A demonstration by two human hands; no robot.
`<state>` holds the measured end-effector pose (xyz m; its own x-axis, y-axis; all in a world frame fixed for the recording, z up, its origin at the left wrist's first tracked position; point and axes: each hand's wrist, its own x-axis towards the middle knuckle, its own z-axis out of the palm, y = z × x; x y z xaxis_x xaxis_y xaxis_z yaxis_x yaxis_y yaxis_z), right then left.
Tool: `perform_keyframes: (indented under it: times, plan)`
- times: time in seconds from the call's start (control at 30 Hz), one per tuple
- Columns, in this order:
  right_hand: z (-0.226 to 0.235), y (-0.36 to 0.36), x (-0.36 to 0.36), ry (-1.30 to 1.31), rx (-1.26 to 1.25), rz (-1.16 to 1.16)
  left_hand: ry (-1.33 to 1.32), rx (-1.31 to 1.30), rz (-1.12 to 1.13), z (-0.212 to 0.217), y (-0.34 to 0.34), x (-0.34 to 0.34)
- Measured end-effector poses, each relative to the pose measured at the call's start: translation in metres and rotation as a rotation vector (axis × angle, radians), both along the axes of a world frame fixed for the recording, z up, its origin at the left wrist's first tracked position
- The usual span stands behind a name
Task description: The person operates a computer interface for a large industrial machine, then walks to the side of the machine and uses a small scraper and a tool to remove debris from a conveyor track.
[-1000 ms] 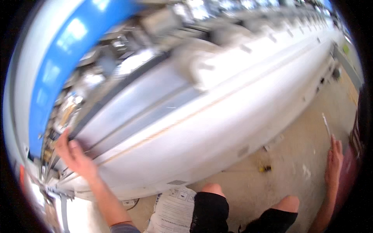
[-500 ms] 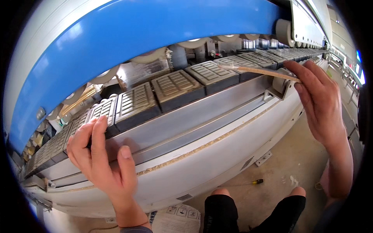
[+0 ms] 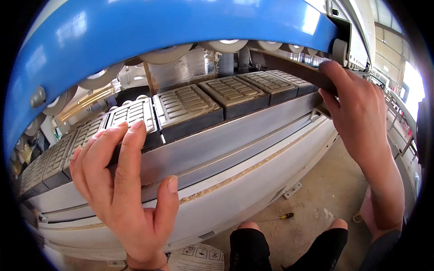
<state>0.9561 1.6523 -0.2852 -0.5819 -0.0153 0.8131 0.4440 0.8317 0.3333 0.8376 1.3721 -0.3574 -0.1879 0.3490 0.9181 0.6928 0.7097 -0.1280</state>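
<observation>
My left hand (image 3: 122, 194) lies flat with fingers spread on the grey metal rail (image 3: 244, 135) of a long machine, its fingertips touching a ribbed grey track pad (image 3: 135, 115). A row of these pads (image 3: 190, 106) runs to the right under a blue beam (image 3: 158, 27) with pale rollers (image 3: 167, 54). At the right, my right hand (image 3: 357, 117) curls its fingers over the end of a dark narrow strip (image 3: 294, 72) that lies between the pads and the rollers.
The machine's white lower casing (image 3: 253, 194) has a line of sawdust along its ledge. A yellow-handled screwdriver (image 3: 278, 218) lies on the concrete floor. My knees in black shorts (image 3: 289, 248) are at the bottom, beside a printed paper sheet (image 3: 199, 257).
The view has come closer to the machine. My right hand has gone from open fingers near a thin strip to a closed hold on its end. My left hand stays on the rail.
</observation>
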Motion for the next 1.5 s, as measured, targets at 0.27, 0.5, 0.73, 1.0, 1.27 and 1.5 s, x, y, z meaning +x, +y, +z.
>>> perform_keyframes:
  times: [0.27,0.5,0.73,1.0,1.27,1.5]
  plan:
    - [0.000,0.006,-0.034,0.027,0.034,-0.029,-0.006,-0.025,-0.015,-0.002,0.002,0.005]
    - [0.004,0.004,-0.045,0.173,-0.091,-0.046,-0.001,-0.059,-0.040,0.000,-0.004,0.003]
    - [-0.001,0.004,-0.054,0.233,-0.120,-0.029,-0.012,-0.056,-0.051,-0.002,-0.003,0.000]
    - [-0.006,0.011,-0.060,0.290,-0.179,0.070,0.009,-0.091,-0.017,-0.002,-0.006,0.001]
    - [-0.010,0.027,-0.062,0.318,-0.156,0.205,0.022,-0.130,0.048,-0.002,-0.008,0.001]
    - [-0.008,0.036,-0.061,0.313,-0.102,0.259,0.010,-0.104,-0.014,0.003,-0.008,0.001]
